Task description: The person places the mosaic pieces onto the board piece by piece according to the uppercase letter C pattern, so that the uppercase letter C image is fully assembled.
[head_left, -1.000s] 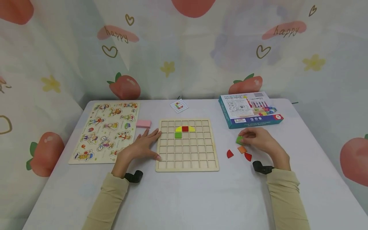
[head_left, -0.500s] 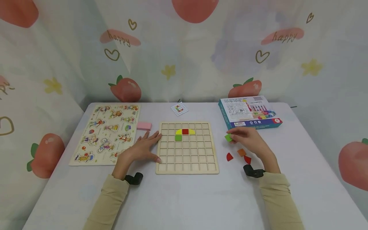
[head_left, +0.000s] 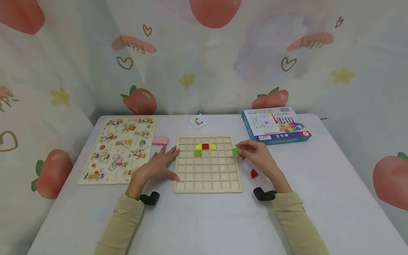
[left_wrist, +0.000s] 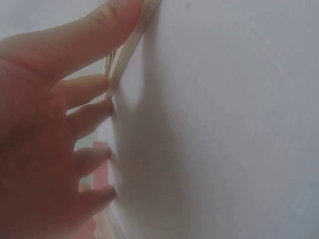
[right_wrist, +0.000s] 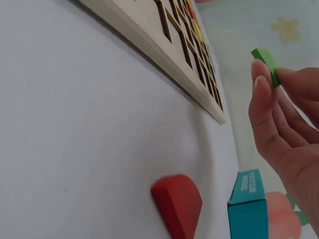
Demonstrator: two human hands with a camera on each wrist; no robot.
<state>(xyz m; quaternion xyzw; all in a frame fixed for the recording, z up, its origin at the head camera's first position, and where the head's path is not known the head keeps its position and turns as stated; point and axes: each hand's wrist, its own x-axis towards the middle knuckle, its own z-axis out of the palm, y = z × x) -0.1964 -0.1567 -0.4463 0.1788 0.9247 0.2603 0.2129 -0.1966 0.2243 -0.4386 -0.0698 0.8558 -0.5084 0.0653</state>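
Note:
My right hand [head_left: 257,156] pinches a green square tile [head_left: 236,151] between thumb and fingertips, over the right edge of the wooden grid board [head_left: 207,177]. In the right wrist view the green tile [right_wrist: 267,64] is raised above the table. My left hand [head_left: 156,167] spreads its fingers at the board's left edge, thumb and a fingertip touching the rim. On the board sit a red square tile [head_left: 205,146], a yellow rounded piece [head_left: 213,146] on either side of it, and a green square tile [head_left: 198,153] below the left one.
A red wedge piece [head_left: 254,173] lies right of the board. Behind stands a teal box [head_left: 274,125]; a small pattern card [head_left: 199,121] lies at the back. Left are a picture puzzle board [head_left: 118,150] and a pink block [head_left: 160,141].
My right hand has carried the green tile leftward from the loose pieces to the board's right edge. The hand and arm now cover the orange piece and one red wedge. My left hand stays put.

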